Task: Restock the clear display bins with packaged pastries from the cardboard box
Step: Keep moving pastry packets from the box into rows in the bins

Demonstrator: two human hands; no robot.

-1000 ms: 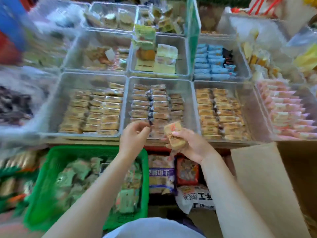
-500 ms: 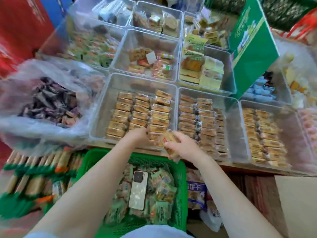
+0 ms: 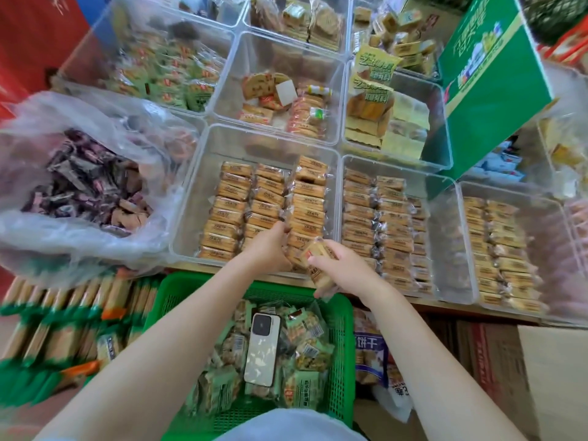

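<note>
- Packaged pastries (image 3: 269, 208), tan in clear wrap, stand in three neat rows in the clear display bin (image 3: 203, 173) at near centre of the surface.
- One more wrapped pastry (image 3: 318, 259) is up off the rows, at the near right corner of that bin, gripped in the right hand (image 3: 342, 268); its fingers curl round the pack from the right.
- Left hand (image 3: 270, 246) reaches in over the bin's near rim, its fingertips down among the packs between the middle and right rows; whether they pinch a pack or only press on one, I cannot tell.
- To the right, the next bin (image 3: 445, 237) holds similar wrapped pastries, and a further bin (image 3: 553, 249) beyond it holds more.
- Near the person, below the arms, sits a green basket (image 3: 178, 294) of green-wrapped snacks with a phone (image 3: 262, 351) lying on top.
- At far left a clear plastic bag (image 3: 47, 249) holds dark-wrapped sweets.
- A green carton (image 3: 496, 87) stands tilted at far right.
- A cardboard box (image 3: 553, 377) shows at the near right edge.
</note>
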